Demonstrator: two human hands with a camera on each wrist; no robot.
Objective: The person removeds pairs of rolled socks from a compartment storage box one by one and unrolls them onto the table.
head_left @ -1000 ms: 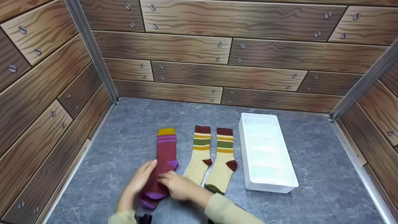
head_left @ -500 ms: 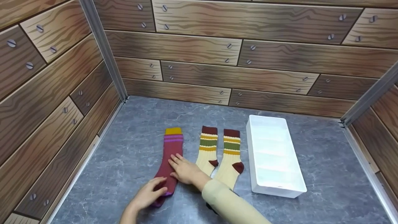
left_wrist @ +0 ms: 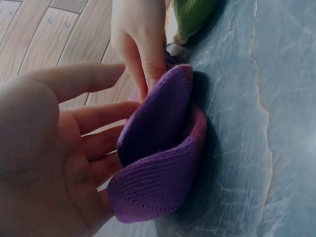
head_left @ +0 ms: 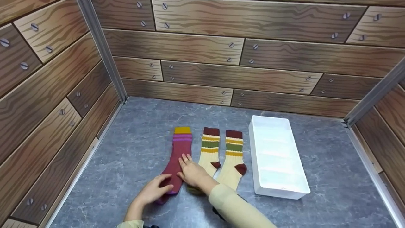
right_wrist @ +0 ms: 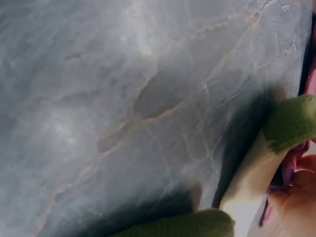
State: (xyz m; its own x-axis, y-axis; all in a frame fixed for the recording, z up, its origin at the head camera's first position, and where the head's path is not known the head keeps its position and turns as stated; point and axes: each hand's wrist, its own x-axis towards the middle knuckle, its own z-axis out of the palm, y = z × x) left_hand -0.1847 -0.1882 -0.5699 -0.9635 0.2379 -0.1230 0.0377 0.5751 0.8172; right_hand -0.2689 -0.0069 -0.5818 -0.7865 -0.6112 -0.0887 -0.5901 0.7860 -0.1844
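Two maroon socks [head_left: 182, 148] with purple toes and a mustard cuff lie one over the other, the lower toe poking out. My right hand [head_left: 193, 171] rests flat on their right edge near the heel, fingers straight. At the toe end, my left hand [head_left: 155, 190] lies alongside with relaxed fingers. In the left wrist view the left fingers [left_wrist: 103, 143] touch the side of the two purple toes [left_wrist: 158, 143]. Just right lie two cream socks [head_left: 230, 175] with striped cuffs and brown heels; my right hand and sleeve partly cover them. Their green toes [right_wrist: 294, 123] show in the right wrist view.
A white divided box [head_left: 280, 158] stands right of the cream socks. Wood-patterned walls [head_left: 202, 69] enclose the grey marbled surface [head_left: 142, 126] at the back and both sides.
The maroon socks have shifted right, closer to the cream ones. My left hand has gone from their left edge to the toes; my right hand's fingers have straightened and moved up the sock.
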